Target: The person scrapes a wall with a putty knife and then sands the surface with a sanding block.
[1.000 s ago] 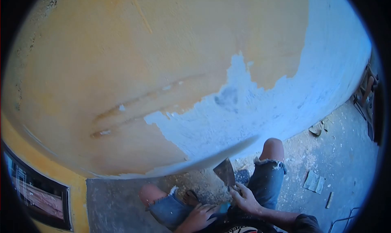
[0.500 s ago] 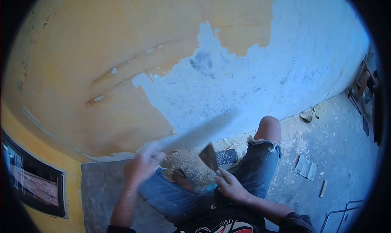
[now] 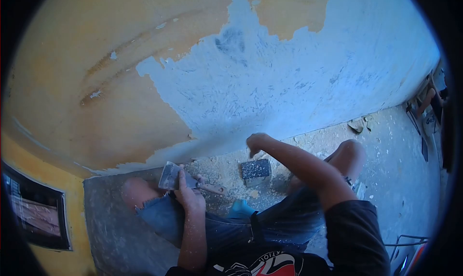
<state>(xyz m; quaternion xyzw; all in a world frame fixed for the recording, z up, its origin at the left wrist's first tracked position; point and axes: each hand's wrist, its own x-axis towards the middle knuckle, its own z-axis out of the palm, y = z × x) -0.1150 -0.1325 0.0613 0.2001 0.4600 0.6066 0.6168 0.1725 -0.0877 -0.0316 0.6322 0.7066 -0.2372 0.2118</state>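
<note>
My left hand [image 3: 189,195] is closed around scrapers low at the wall's foot. A wide grey blade [image 3: 169,175] points up left from it, and a scraper handle [image 3: 212,188] with a hole in its end sticks out to the right. My right hand [image 3: 258,143] is raised in front of the lower wall with its fingers curled down; whether something is in it is hidden. Ahead stands the wall, with yellow paint [image 3: 130,126] at left and a bare whitish area [image 3: 289,78] with ragged edges at centre and right.
A dark block [image 3: 255,169] lies on the floor among pale flakes [image 3: 217,167]. A teal object [image 3: 241,209] is between my legs. A framed window [image 3: 38,211] is at lower left. Another person's arm [image 3: 426,102] shows at far right, and metal tubing [image 3: 410,241] at lower right.
The small scraper has left my right hand, and my left hand now holds tools near my knee. My right hand has moved up towards the wall. The view has shifted and my legs are spread wider.
</note>
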